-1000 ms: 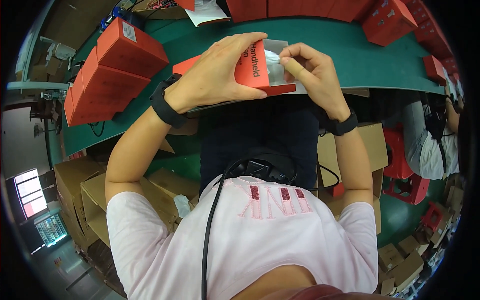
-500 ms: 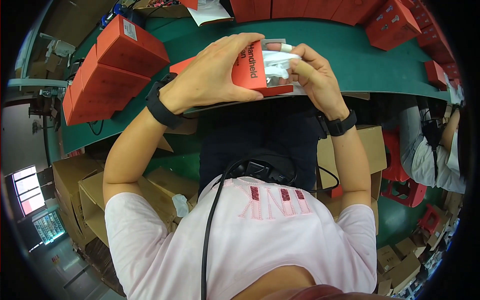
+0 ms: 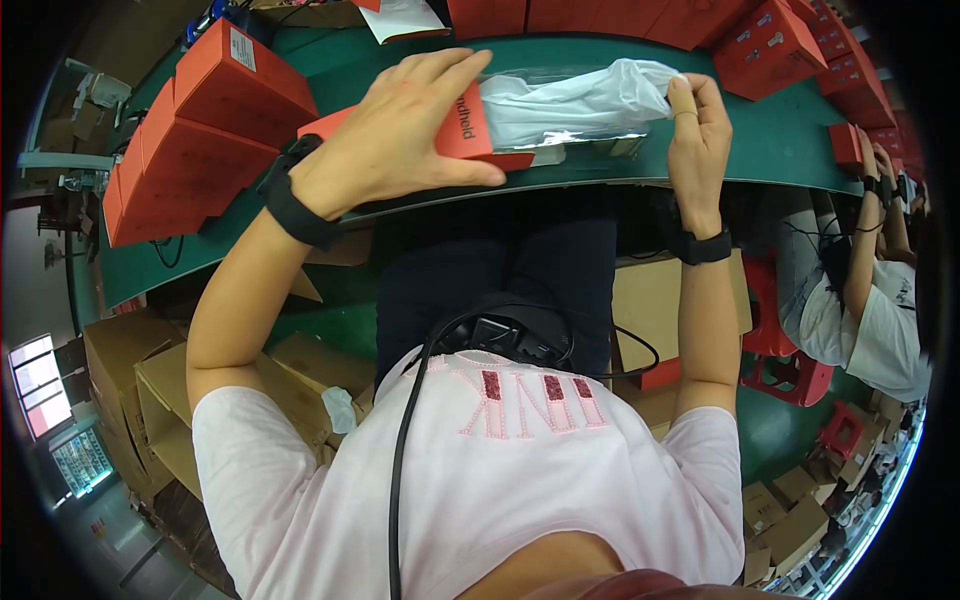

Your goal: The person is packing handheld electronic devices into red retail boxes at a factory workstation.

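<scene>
1. A green table (image 3: 770, 130) spans the upper part of the view, its near edge curving in front of the person's lap.
2. On its left side stands a stack of orange-red boxes (image 3: 190, 135).
3. Nearer the middle, a single orange-red carton (image 3: 474, 108) lies on its side, its open end facing right.
4. The left hand (image 3: 385, 135) lies over this carton, spread wide, fingers toward the far edge and thumb along the near one, gripping it behind the open end.
5. A long white bag (image 3: 570, 98) sticks out of that opening to the right, with clear plastic (image 3: 580, 137) showing along its near side; its other end is hidden inside the carton.
6. The right hand (image 3: 697, 135) is closed in a pinch, thumb against fingers, on the bag's outer tip, well apart from the left hand.
</scene>
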Tool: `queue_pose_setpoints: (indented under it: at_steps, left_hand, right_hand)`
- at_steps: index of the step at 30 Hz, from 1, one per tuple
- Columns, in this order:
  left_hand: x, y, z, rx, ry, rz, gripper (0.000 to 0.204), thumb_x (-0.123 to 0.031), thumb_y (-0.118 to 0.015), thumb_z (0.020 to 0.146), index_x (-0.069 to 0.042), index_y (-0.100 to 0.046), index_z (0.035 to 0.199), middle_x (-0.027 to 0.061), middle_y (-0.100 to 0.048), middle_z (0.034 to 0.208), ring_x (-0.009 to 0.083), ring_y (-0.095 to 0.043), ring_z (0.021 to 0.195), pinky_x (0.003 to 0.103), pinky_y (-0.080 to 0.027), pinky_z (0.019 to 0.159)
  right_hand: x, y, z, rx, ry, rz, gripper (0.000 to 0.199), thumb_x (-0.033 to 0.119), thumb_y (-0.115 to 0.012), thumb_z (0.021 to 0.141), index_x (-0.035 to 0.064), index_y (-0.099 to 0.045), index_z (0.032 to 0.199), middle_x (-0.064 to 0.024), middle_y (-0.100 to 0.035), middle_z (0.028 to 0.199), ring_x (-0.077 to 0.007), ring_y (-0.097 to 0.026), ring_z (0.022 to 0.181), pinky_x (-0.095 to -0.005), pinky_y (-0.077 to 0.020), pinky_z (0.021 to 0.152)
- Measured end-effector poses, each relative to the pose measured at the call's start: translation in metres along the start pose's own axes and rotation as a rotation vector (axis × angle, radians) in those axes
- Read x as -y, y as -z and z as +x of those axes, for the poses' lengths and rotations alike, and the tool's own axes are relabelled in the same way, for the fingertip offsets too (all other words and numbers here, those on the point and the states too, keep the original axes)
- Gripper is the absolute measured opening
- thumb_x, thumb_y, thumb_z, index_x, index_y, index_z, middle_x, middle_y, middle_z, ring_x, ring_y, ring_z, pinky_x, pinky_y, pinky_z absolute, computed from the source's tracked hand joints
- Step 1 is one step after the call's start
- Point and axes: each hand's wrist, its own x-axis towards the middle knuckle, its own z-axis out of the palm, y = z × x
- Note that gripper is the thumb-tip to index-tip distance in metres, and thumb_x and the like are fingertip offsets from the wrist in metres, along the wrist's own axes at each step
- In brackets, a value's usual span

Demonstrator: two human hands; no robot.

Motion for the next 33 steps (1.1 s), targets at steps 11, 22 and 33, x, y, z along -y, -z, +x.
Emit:
queue_pose_setpoints:
  at_steps: [11, 22, 33]
  left_hand:
    - [-0.026, -0.038, 0.033, -0.179, 0.099, -0.189, 0.075, -0.039, -0.084, 0.074, 0.003, -0.057, 0.130, 0.0171, -0.064, 0.113, 0.0353, -0.059, 0.110, 0.045, -0.045, 0.099]
    - [-0.014, -0.044, 0.030, -0.259, 0.099, -0.294, 0.060, -0.035, -0.087, 0.064, 0.002, -0.066, 0.105, 0.0191, -0.071, 0.080, 0.0396, -0.068, 0.079, 0.046, -0.052, 0.078]
    - [-0.020, -0.034, 0.027, -0.336, 0.159, -0.274, 0.097, -0.052, -0.085, 0.072, 0.010, -0.049, 0.138, 0.0269, -0.064, 0.127, 0.0371, -0.060, 0.120, 0.043, -0.045, 0.105]
  right_hand:
    - [0.079, -0.055, 0.030, -0.023, 0.106, 0.317, 0.021, 0.022, -0.057, 0.102, 0.0012, -0.057, 0.108, -0.0057, -0.060, 0.095, -0.0136, -0.056, 0.085, -0.0271, -0.0473, 0.078]
    - [0.065, -0.109, -0.011, 0.159, 0.402, 0.209, 0.034, 0.024, -0.080, 0.090, -0.0004, -0.068, 0.111, -0.0035, -0.071, 0.099, -0.0079, -0.062, 0.088, -0.0251, -0.0484, 0.077]
    - [0.064, -0.016, 0.068, -0.363, 0.000, 1.059, 0.026, 0.017, -0.047, 0.103, 0.0028, -0.062, 0.119, -0.0113, -0.069, 0.109, -0.0255, -0.068, 0.098, -0.0423, -0.0575, 0.086]
